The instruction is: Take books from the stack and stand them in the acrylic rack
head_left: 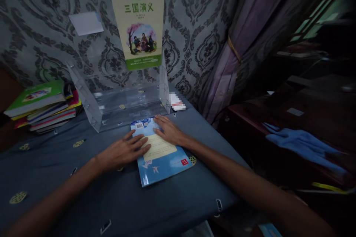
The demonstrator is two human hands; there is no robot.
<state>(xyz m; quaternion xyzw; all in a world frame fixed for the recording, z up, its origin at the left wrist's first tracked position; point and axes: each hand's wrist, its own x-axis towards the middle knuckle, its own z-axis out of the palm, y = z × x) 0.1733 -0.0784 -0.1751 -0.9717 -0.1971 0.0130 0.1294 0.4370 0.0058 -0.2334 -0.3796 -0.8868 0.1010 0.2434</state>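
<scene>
A blue book (164,168) lies flat on the dark blue cloth with its barcode side up, turned so the barcode is at the far end. My left hand (125,149) rests on its left edge, fingers spread over the pale text panel. Across the book's far right part lies my right hand (168,130), fingers stretched out along the cover. Just beyond stands a clear plastic rack (130,98) with slanted side panels. Above the rack, a cream and green book (139,18) stands upright, facing me.
A pile of books (46,105), a green one on top, sits at the left. Behind is patterned wallpaper (200,18) with a white card (86,23) before it. A purple curtain (222,70) hangs at the right. Beyond the bed-like surface's right edge lies a blue cloth (303,144).
</scene>
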